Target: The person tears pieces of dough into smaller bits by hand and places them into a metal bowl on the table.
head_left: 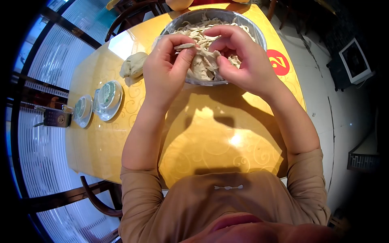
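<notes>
Above a wide metal bowl (259,32), my two hands work close together. Between thumb and fingers my left hand (168,60) pinches a pale, soft piece that looks like oyster mushroom (184,46). My right hand (245,56) grips a pale piece of the same kind (212,56), its fingers curled above. Whether both pieces are still joined is unclear. Many torn, limp strips (194,30) fill the bowl, partly hidden by my hands. Left of my left wrist, a pale greyish lump (133,65) lies on the yellow table (194,146).
Two sets of stacked dishes (108,95) stand on the table's left side, near a dark box (56,118). A red number sticker (278,62) marks the right edge. Chairs (99,200) stand around the left and far sides. A white-framed appliance (355,60) stands on the right.
</notes>
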`<act>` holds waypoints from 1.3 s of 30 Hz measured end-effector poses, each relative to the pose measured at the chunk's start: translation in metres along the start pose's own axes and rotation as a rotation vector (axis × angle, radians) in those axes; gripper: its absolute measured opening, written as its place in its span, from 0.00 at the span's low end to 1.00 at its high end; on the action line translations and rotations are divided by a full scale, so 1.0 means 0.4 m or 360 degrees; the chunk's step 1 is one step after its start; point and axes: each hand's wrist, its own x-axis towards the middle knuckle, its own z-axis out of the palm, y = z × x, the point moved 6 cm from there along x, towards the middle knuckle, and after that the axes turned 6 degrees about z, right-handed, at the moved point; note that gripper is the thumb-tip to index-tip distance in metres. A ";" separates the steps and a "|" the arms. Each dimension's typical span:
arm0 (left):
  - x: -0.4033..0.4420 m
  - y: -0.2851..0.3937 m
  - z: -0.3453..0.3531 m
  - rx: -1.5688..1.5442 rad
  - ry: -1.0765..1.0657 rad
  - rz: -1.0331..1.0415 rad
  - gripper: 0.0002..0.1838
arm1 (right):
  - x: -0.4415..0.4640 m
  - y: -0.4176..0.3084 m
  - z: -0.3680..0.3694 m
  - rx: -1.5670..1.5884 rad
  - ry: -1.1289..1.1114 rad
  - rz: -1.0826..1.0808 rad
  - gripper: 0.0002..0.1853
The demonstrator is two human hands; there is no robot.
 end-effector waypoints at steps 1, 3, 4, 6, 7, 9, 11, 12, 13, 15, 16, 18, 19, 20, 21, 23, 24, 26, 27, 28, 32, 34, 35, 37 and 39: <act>0.003 0.001 -0.006 -0.0086 0.0053 -0.0020 0.05 | 0.001 0.004 -0.002 0.0037 0.0001 0.0031 0.20; 0.008 0.005 -0.024 -0.0086 0.0180 0.0009 0.06 | 0.002 0.011 -0.010 0.0107 0.0009 0.0096 0.20; 0.009 0.000 -0.035 -0.0108 0.0240 -0.0013 0.07 | 0.001 0.016 -0.013 0.0126 0.0017 0.0108 0.19; 0.014 -0.012 -0.054 -0.0143 0.0300 -0.0001 0.08 | 0.004 0.025 -0.017 0.0163 0.0028 0.0123 0.17; 0.010 -0.020 -0.050 -0.0203 0.0286 -0.0039 0.08 | 0.004 0.028 -0.017 0.0214 0.0020 0.0158 0.17; 0.011 -0.024 -0.035 -0.0329 0.0254 -0.0087 0.08 | 0.010 0.028 -0.021 0.0302 0.0011 0.0205 0.15; 0.003 -0.015 -0.003 -0.0605 0.0223 -0.0298 0.08 | 0.010 0.032 -0.020 0.0441 0.0040 0.0272 0.13; -0.001 -0.025 0.000 -0.0657 0.0172 -0.0424 0.09 | 0.011 0.038 -0.018 0.0498 0.0006 0.0328 0.12; -0.007 -0.041 0.004 -0.0705 0.0118 -0.0552 0.09 | 0.010 0.043 -0.016 0.0557 -0.0029 0.0387 0.12; -0.012 -0.048 0.015 -0.0834 0.0042 -0.0604 0.07 | 0.007 0.036 -0.015 0.0476 -0.0008 0.0425 0.10; -0.013 -0.042 0.022 -0.0831 0.0007 -0.0592 0.08 | 0.007 0.034 -0.014 0.0445 -0.0017 0.0409 0.09; -0.019 -0.034 0.029 -0.0663 -0.0056 -0.0544 0.09 | 0.002 0.038 -0.007 0.0399 -0.0022 0.0388 0.08; -0.014 -0.032 0.031 -0.0506 -0.0088 -0.0481 0.09 | 0.005 0.036 -0.010 0.0370 -0.0020 0.0341 0.08; -0.015 -0.029 0.031 -0.0344 -0.0119 -0.0434 0.10 | 0.003 0.034 -0.007 0.0352 -0.0019 0.0307 0.08; -0.015 -0.026 0.033 -0.0293 -0.0128 -0.0400 0.10 | 0.002 0.032 -0.004 0.0333 -0.0020 0.0271 0.08; -0.015 -0.017 0.037 -0.0196 -0.0147 -0.0334 0.10 | 0.001 0.028 -0.004 0.0253 0.0009 0.0219 0.07; -0.015 -0.009 0.035 -0.0101 -0.0140 -0.0319 0.08 | 0.001 0.025 -0.006 0.0201 0.0025 0.0187 0.07; -0.013 0.015 0.034 0.0012 -0.0063 -0.0163 0.07 | 0.002 0.023 -0.011 0.0067 0.0069 0.0169 0.07; -0.014 0.025 0.034 0.0066 -0.0027 -0.0090 0.07 | 0.002 0.018 -0.012 0.0036 0.0073 0.0163 0.07; -0.015 0.034 0.037 0.0237 -0.0010 0.0020 0.06 | -0.005 0.013 -0.013 0.0008 0.0081 0.0185 0.07; -0.015 0.034 0.043 0.0272 -0.0078 -0.0056 0.08 | -0.006 0.002 -0.012 0.0007 0.0079 0.0099 0.06; -0.014 0.038 0.040 0.0235 -0.0126 0.0005 0.08 | -0.007 -0.011 -0.013 -0.0017 0.0078 0.0029 0.05; -0.013 0.041 0.041 0.0221 -0.0146 0.0039 0.08 | -0.007 -0.009 -0.013 -0.0015 0.0072 0.0041 0.05; -0.014 0.039 0.044 0.0211 -0.0154 0.0078 0.08 | -0.007 -0.006 -0.012 -0.0007 0.0053 0.0061 0.05; -0.019 0.040 0.047 0.0228 -0.0125 0.0138 0.08 | -0.006 0.003 -0.011 0.0082 0.0037 0.0211 0.05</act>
